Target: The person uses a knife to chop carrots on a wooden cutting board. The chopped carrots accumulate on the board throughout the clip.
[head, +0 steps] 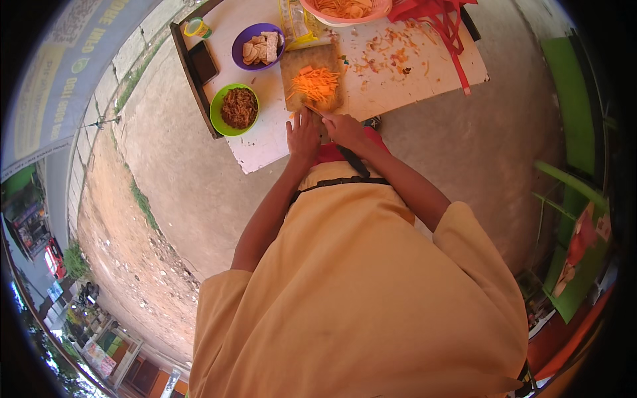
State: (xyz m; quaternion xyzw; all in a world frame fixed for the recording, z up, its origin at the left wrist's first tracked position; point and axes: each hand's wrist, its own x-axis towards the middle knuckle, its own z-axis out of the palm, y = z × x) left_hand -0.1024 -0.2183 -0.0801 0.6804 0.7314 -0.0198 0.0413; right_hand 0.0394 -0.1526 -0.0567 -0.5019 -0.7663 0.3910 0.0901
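Observation:
My right hand [343,129] grips a knife, whose narrow blade [312,108] points up and left over the near edge of a wooden cutting board [292,99]. Right beside it, my left hand [303,137] lies palm down at the board's near edge, fingertips close to the blade. Whether anything is under those fingers is hidden. A heap of orange strips [316,84], which look like julienned carrot, covers the middle of the board. A small orange piece [291,115] sits by my left fingertips.
On the white table [266,132] stand a green bowl [214,112] of brown shredded food, a purple bowl [239,59] of tempeh-like pieces, a phone [203,62] and a small tub [197,28]. Farther back are a plastic packet [298,25], a pink basket [343,20], a red bag [450,30] and scattered peelings [385,54].

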